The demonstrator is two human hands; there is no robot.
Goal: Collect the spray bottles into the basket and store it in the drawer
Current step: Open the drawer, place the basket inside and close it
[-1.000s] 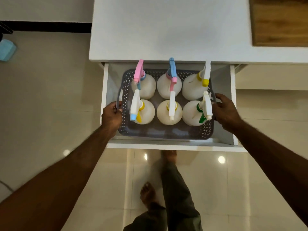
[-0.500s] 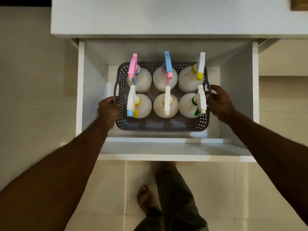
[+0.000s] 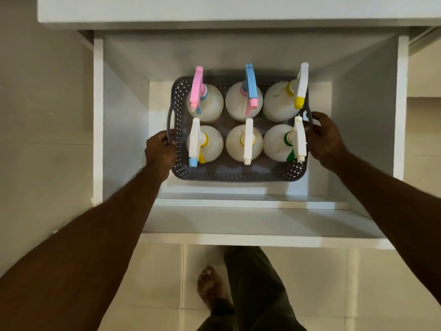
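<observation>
At the bottom of the frame I am seeing my own bare foot (image 3: 210,285) and trouser leg on the tiled floor (image 3: 358,290), with both forearms reaching up and away from me into the open drawer (image 3: 238,223). Just past the drawer's front panel, my left hand (image 3: 160,152) is curling shut around the basket's left handle loop, and my right hand (image 3: 325,139) is wrapping its fingers over the right handle, so both hands are pinching the grey basket (image 3: 238,174) at its two short ends. The basket is sitting centred between them, long axis running left to right across the frame, equally near to each hand. I am judging that it is resting on, or just above, the drawer floor, though I cannot tell which. There is bare drawer floor showing on both sides of it and in front.

Inside it, six white spray bottles (image 3: 243,142) are standing upright in two rows of three, touching one another. Their trigger heads are pink, blue, white and yellow, nozzles pointing toward me. Beyond them, at the top of the frame, the white counter (image 3: 214,10) edge is overhanging the drawer's back. What I am reckoning remains is letting go and pushing the drawer shut.
</observation>
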